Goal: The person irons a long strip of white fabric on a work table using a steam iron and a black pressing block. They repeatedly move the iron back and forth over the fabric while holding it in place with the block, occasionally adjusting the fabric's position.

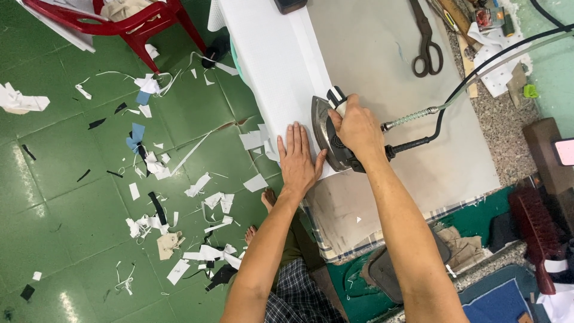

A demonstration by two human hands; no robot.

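Right hand (357,128): fingers wrapped tight around the handle of the iron (330,134).
Left hand (299,160): fingers spread flat, pressing the white fabric strip (272,60) just beside the iron's soleplate.
Iron: on the counter (382,66), under the right fingers; heavy, rigid, likely hot, best held by the handle only.
Iron axis: long axis runs away from the wrist, nose ahead of the fingertips, hose and cord (472,90) trailing behind.
Fabric: thin, limp, light, prone to slide; flattened by palm.
Scissors (426,42): well beyond the fingers.
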